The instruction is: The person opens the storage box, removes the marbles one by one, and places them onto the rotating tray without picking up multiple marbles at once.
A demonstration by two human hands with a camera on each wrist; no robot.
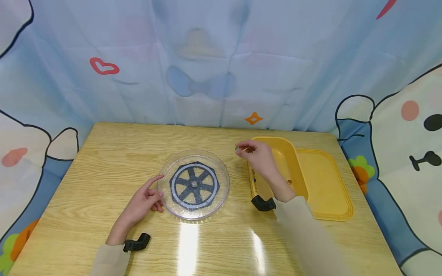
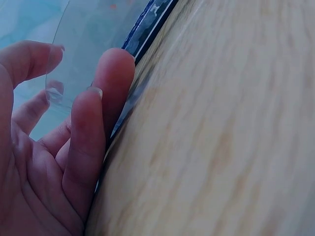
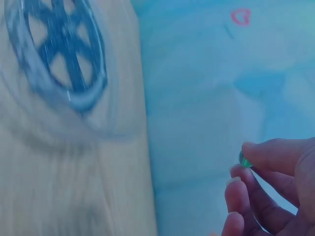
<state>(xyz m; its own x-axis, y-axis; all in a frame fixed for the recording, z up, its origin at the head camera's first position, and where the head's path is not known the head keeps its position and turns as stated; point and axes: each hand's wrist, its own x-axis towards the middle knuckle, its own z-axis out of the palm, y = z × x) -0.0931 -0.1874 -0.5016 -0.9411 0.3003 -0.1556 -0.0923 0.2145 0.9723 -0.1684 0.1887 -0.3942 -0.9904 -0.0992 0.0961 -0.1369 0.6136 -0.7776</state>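
The small green bead (image 3: 244,160) sits pinched between the thumb and fingertip of your right hand (image 1: 259,156), held in the air just past the near-left corner of the yellow tray (image 1: 285,153) and a little to the right of the clear round dish (image 1: 194,184). In the head view it shows only as a tiny dark speck at your fingertips; the right wrist view shows its green tint more plainly. It looks like you are midway through carrying one bead from the tray across to the dish, whose floor bears a dark wheel pattern (image 1: 194,184) with spokes and a small hub. A few more beads seem to lie along the tray's left wall, though they are too small to count.

By my reading, the next move calls for a short travel leftward until your fingertips are over the dish, then a gentle release low enough that the bead does not bounce or roll over the shallow rim.

Your right hand is closed on the bead with the other fingers loosely curled. Your left hand (image 1: 145,200) is relaxed and apart, fingertips (image 2: 112,78) resting against the dish's left rim, steadying it on the wooden table (image 1: 103,161). The flat yellow lid (image 1: 324,184) lies beside the tray on its right.
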